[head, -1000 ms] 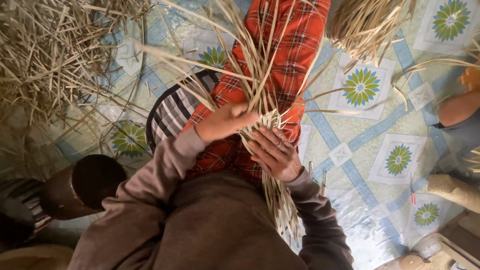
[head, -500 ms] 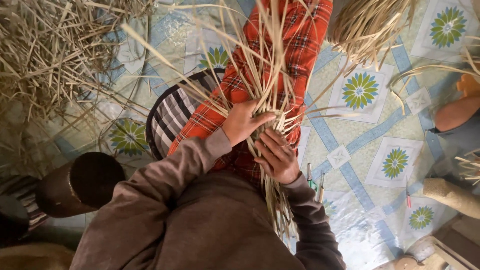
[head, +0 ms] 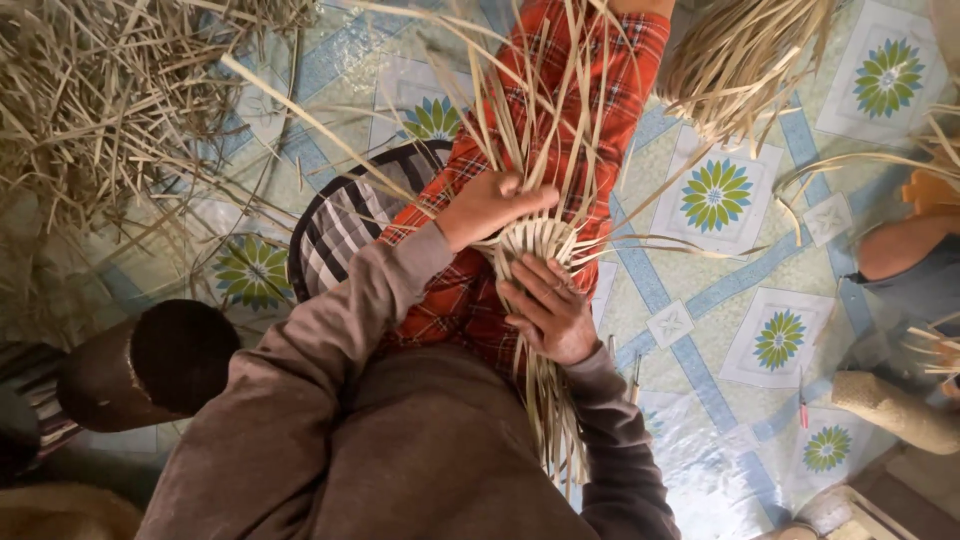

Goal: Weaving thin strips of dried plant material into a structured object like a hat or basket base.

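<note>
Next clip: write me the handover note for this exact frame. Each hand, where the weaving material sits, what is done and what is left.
Left hand: gripping the upper edge of the small woven disc on the lap, fingers closed over the strips.
Right hand: lying flat against the disc's lower edge, fingers spread, pinning strips.
Material: loose strip ends fan upward over the red plaid leg; a tail of strips hangs down past the right sleeve. Spare straw is piled upper left, and a bundle lies upper right.
Done: a tight round centre is woven.
Left: long strips remain unwoven all round.
</note>
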